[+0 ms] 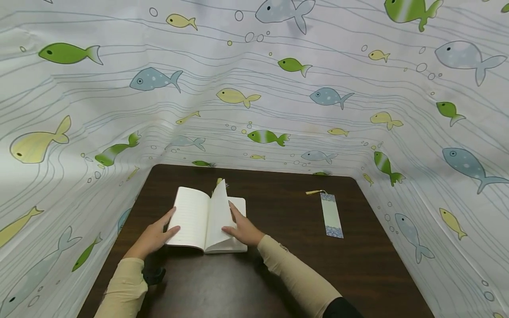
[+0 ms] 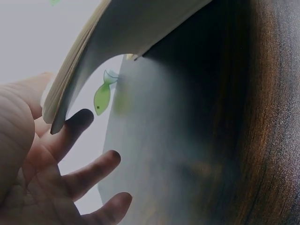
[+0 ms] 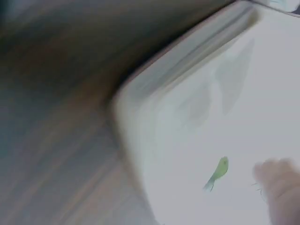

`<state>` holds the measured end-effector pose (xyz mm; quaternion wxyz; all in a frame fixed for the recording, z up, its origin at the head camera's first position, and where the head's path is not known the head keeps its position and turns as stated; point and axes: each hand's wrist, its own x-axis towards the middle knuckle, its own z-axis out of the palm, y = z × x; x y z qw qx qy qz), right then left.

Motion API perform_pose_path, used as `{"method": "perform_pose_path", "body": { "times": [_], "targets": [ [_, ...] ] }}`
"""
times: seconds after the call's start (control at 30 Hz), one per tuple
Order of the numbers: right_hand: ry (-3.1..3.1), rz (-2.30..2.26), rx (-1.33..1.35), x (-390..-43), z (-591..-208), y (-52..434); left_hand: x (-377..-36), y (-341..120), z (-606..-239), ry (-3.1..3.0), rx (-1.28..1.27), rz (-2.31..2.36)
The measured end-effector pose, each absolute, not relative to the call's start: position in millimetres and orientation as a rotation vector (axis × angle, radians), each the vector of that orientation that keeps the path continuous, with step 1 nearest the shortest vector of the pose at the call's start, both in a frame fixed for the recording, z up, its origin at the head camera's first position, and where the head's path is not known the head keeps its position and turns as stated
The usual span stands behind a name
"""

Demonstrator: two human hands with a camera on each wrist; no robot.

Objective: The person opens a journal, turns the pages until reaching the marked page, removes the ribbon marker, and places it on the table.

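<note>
An open notebook (image 1: 192,216) with pale, faintly lined pages lies on the dark table. My left hand (image 1: 153,234) grips its left edge, thumb over the page. In the left wrist view, the notebook's edge (image 2: 70,75) sits between that thumb and the fingers, the lower fingers spread. My right hand (image 1: 244,227) holds a raised page (image 1: 218,216) near its right edge, thumb on the face towards me. Yellowish tassel threads (image 1: 219,180) show behind the page's top. Motion blurs the right hand (image 3: 281,187) in the right wrist view, beside the notebook's corner (image 3: 136,103).
On the right side of the brown table (image 1: 278,274) lies a pale bookmark (image 1: 331,215) with blue patterned ends and a yellow tassel (image 1: 315,192). White sheeting (image 1: 238,119) printed with fish rises around the table's back and sides.
</note>
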<state>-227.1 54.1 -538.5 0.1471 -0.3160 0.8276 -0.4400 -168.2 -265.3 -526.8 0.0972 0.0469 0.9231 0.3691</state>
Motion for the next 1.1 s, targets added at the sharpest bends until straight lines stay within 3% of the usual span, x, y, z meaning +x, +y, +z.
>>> {"method": "perform_pose_path", "body": {
  "times": [0.13, 0.5, 0.73, 1.1],
  "targets": [
    [2.089, -1.396, -1.014, -221.2, -530.7, 37.4, -168.2, -264.8, -525.6, 2.734, 0.139, 1.098],
    [2.152, -0.871, -1.237, -216.9, -546.3, 9.4, -171.9, -261.5, -524.1, 2.674, 0.107, 1.241],
    [2.193, -0.792, -1.245, -221.2, -552.6, 14.7, -172.0, -262.8, -525.6, 2.712, 0.141, 1.189],
    [2.515, -0.314, -1.145, -239.1, -564.1, 53.5, -171.7, -265.6, -526.5, 2.732, 0.191, 1.146]
  ]
}}
